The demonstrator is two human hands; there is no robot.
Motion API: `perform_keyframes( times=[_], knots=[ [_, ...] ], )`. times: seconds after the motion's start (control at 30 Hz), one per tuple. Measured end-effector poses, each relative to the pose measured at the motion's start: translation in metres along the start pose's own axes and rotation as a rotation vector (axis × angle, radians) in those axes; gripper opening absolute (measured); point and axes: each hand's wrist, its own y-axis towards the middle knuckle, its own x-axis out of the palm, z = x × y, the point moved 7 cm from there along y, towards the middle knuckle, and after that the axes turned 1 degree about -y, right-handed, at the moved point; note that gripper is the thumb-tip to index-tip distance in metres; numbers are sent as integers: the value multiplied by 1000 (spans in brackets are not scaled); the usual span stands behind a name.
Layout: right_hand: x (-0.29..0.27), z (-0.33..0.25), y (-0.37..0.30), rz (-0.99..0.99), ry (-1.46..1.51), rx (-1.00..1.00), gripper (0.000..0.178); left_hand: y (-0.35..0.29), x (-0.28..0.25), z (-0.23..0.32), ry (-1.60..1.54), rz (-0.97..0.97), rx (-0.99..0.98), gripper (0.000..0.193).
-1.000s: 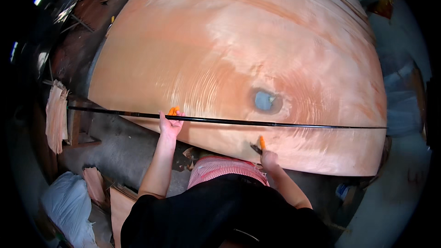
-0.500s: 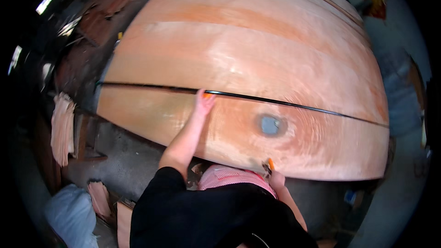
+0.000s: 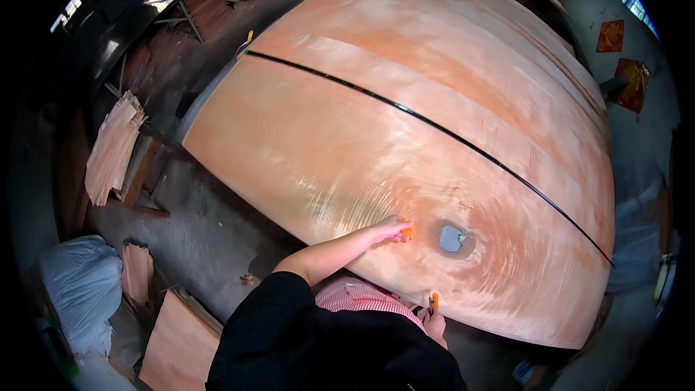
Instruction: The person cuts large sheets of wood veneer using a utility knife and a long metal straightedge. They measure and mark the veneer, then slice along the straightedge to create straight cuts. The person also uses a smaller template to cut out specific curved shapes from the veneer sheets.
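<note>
A broad stack of pinkish wood veneer sheets (image 3: 326,145) spreads out before me. Its surface has a swirling grain around a knot hole patched with a grey piece (image 3: 452,240). Across the top sheet lies a long thin black strip (image 3: 427,122), slanting from upper left to lower right. My left hand (image 3: 387,229), closed around a small orange piece (image 3: 407,233), is above the sheet left of the knot; the piece's kind does not show. Down by the near edge, my right hand (image 3: 435,324) grips a slim orange-and-dark hand tool (image 3: 435,302) pointing upward.
Bundled veneer offcuts (image 3: 116,146) lean on a wooden frame at left. Below them sit a grey plastic-wrapped bundle (image 3: 81,293) and more stacked sheets (image 3: 177,344). A pale wall (image 3: 579,3) with red-and-gold paper (image 3: 631,85) stands at right.
My left hand has left the black strip and come down toward me with the orange piece. The view has turned, so the strip slants more. My right hand still grips its tool.
</note>
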Motion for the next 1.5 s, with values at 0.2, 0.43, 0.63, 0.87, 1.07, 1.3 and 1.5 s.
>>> perform_keyframes(
  times=[0.2,0.43,0.63,0.87,1.07,1.3,1.5],
  knots=[
    [30,-15,-22,-117,-28,-6,31,-79,-25,19,1223,454,617,47],
    [63,-38,-43,-305,-69,-128,35,-137,-44,-17,1281,564,713,59],
    [132,22,-20,-309,81,-224,36,-203,-43,-47,1098,720,626,49],
    [135,-53,-94,-327,-248,-519,39,-304,-34,-194,1050,644,222,46],
    [197,-38,-134,-443,-278,-588,37,-409,-45,-329,998,649,-61,48],
    [215,-79,-144,-509,-389,-652,37,-509,-127,-504,627,837,-327,45],
    [255,-157,-124,-567,-508,-669,37,-538,-186,-527,431,890,-323,39]
  ],
)
